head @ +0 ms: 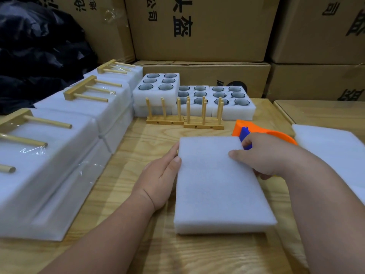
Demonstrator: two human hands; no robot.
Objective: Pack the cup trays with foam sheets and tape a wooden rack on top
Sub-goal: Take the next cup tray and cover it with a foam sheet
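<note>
Head view shows the left hand point(160, 175) flat and open against the foam stack's point(221, 184) left edge at table centre, the right hand point(264, 155) gripping its right edge, so uneven pressure could slide the top sheet askew.

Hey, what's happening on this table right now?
A person is packing cup sets. Both hands steady a white foam block on the wooden table: the left hand lies against its left edge, the right hand holds its far right corner. Uncovered cup trays and loose wooden racks wait behind, an orange tape dispenser sits right, and finished packs are stacked left.
</note>
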